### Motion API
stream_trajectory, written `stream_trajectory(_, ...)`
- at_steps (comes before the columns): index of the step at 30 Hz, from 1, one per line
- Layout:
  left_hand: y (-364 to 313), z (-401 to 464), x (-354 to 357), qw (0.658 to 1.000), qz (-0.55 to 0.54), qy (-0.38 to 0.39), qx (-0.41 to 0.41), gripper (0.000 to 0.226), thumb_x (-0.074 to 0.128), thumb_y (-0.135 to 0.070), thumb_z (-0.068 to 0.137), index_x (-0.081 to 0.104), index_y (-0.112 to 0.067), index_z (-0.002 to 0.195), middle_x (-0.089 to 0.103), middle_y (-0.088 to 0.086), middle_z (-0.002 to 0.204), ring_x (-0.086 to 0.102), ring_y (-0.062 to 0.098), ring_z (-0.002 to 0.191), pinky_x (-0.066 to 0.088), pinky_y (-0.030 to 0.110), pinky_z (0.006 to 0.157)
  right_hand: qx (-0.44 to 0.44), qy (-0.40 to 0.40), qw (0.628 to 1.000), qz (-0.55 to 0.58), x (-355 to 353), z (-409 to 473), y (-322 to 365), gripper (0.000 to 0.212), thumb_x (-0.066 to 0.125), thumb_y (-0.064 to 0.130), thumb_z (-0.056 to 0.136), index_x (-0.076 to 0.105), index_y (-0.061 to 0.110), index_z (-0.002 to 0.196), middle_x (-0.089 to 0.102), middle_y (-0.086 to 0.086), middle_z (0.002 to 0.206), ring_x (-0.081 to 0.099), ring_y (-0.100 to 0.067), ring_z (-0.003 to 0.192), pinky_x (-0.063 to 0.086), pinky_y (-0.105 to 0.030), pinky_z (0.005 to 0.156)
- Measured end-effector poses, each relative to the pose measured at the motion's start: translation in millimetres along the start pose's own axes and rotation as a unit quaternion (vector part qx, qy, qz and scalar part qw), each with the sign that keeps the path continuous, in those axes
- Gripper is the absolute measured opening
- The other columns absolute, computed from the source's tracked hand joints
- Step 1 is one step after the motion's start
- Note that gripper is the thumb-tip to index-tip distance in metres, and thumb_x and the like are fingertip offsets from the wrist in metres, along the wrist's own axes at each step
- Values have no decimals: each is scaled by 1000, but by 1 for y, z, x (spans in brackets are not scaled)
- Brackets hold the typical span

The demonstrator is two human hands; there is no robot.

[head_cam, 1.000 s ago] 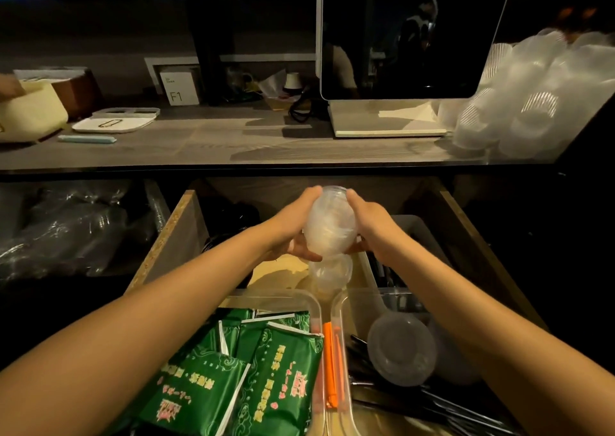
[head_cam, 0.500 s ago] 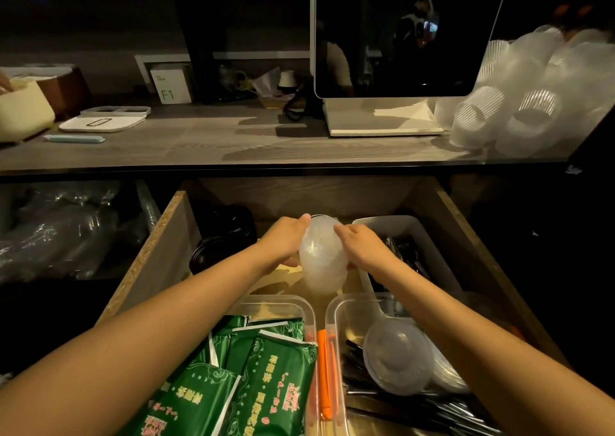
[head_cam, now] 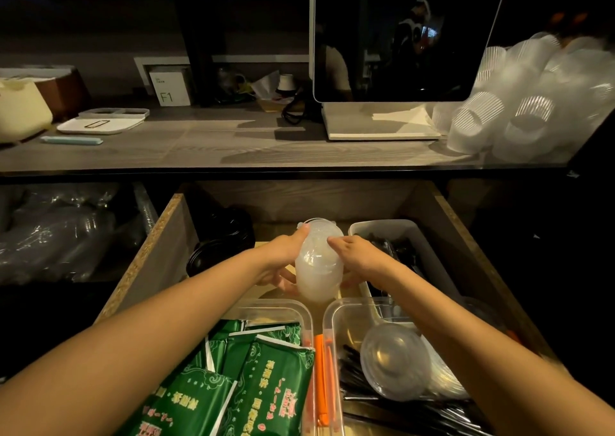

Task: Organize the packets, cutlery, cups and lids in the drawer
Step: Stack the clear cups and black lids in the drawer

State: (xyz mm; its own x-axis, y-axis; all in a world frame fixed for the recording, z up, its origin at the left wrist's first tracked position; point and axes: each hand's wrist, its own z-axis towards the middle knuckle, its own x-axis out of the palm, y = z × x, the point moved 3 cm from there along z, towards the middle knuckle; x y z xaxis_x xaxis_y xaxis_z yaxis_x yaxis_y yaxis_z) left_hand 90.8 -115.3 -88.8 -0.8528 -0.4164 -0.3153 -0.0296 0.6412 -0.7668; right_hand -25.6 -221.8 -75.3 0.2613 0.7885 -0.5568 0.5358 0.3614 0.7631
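A stack of small translucent plastic cups [head_cam: 318,262] lies on its side between my two hands, low in the middle of the open wooden drawer [head_cam: 156,252]. My left hand [head_cam: 283,259] grips its left side and my right hand [head_cam: 357,257] grips its right side. Green packets [head_cam: 253,379] fill a clear tray [head_cam: 307,316] at the front left. Orange sticks [head_cam: 324,375] lie between the trays. A clear lid [head_cam: 394,359] rests on black cutlery [head_cam: 399,412] in the clear tray [head_cam: 336,312] at the front right.
A grey bin [head_cam: 382,227] with black cutlery stands at the drawer's back right. Black lids [head_cam: 221,239] are stacked at the back left. On the counter above are stacked white cups [head_cam: 529,109], a dark screen [head_cam: 399,36] and a white scale [head_cam: 100,124].
Both hands have lowered the stack of cups from above the drawer down into it, toward the drawer floor behind the clear trays.
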Motion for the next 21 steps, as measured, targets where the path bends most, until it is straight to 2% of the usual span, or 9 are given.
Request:
stream_trajectory(2,3,0,0,1000,5,-9,-1,76,20,-69,100,56,-11,133,64,15,115,68,32,95,62,39,67,-13,2,1000,-28,1,3,-2,31,44,22,103,52,-2,120,54,-23,117,61,-35,105,58,-49,84)
stream_trajectory(4,5,1,1,1000,10,-13,0,76,19,-68,100,53,-10,136,64,13,112,68,30,92,61,40,66,0,10,998,-64,3,4,-3,32,56,19,98,52,1,124,56,-22,120,61,-29,102,58,-42,85)
stream_trajectory(7,9,0,3,1000,-7,8,-8,75,19,-67,101,52,-9,136,64,11,108,70,33,91,61,45,72,-1,1,997,-73,2,3,-4,59,74,8,84,43,6,134,50,-13,130,52,-22,112,53,-29,91)
stream_trajectory(8,10,0,4,1000,-20,15,-13,75,19,-67,101,51,-9,136,65,12,107,71,36,92,60,48,76,5,10,998,-58,2,5,-5,61,74,7,83,42,6,135,48,-12,133,51,-23,114,53,-30,92)
stream_trajectory(10,10,-1,5,999,-37,21,-20,73,20,-66,101,48,-10,138,65,13,106,73,37,89,61,47,77,-16,39,997,-61,4,5,-5,51,67,10,90,44,7,135,47,-14,134,53,-28,116,55,-38,92)
stream_trajectory(11,9,-1,5,999,-41,23,-23,72,21,-66,101,47,-11,138,64,13,105,73,35,86,61,46,76,-2,52,999,-11,4,6,-4,42,61,16,95,46,8,134,48,-15,132,55,-33,115,56,-45,90)
stream_trajectory(13,9,-1,6,998,-54,25,-32,71,23,-67,101,46,-12,139,63,14,109,72,34,82,62,45,72,85,55,984,144,8,5,-7,38,52,31,100,47,11,132,51,-17,129,61,-39,109,58,-53,83)
stream_trajectory(17,8,0,8,996,-75,22,-41,72,27,-68,100,39,-15,146,53,18,130,70,35,86,64,42,64,118,34,977,173,10,9,-11,39,50,38,100,49,14,131,55,-17,128,65,-38,103,61,-48,75)
stream_trajectory(21,9,1,9,995,-84,14,-47,73,29,-69,98,36,-18,150,44,20,144,67,35,88,64,43,67,132,21,975,175,12,9,-9,41,51,37,100,49,13,133,56,-17,124,66,-37,99,62,-46,73)
